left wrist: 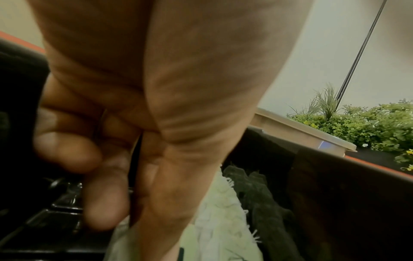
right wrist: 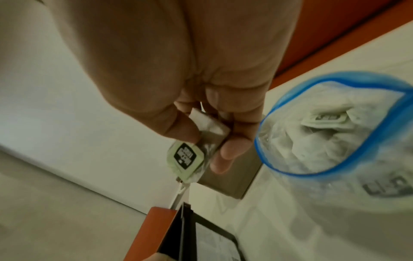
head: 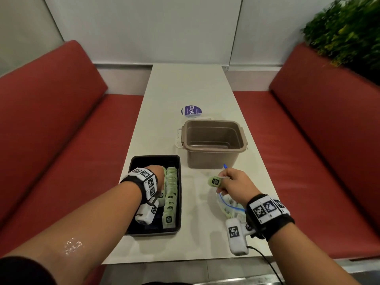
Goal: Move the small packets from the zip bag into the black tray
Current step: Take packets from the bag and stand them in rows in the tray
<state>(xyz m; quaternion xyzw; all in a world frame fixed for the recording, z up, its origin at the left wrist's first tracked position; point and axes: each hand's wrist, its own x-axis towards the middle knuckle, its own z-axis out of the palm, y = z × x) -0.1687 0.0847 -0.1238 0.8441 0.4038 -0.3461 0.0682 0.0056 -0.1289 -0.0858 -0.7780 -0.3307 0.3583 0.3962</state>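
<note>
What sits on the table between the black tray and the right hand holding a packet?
Nothing: in the head view, bare white table separates the black rectangular plastic tray from the right hand pinching a small pale-green packet.

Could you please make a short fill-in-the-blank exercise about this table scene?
1. The right hand pinches one small ____.
2. The left hand is inside the ____ tray.
3. The zip bag has a ____ rim.
4. The brown tub holds ____ packets.

Missing words: packet; black; blue; no

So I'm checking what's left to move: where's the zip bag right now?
In the head view the zip bag lies open on the table's near right side, under the right hand, right of the black tray.
</note>
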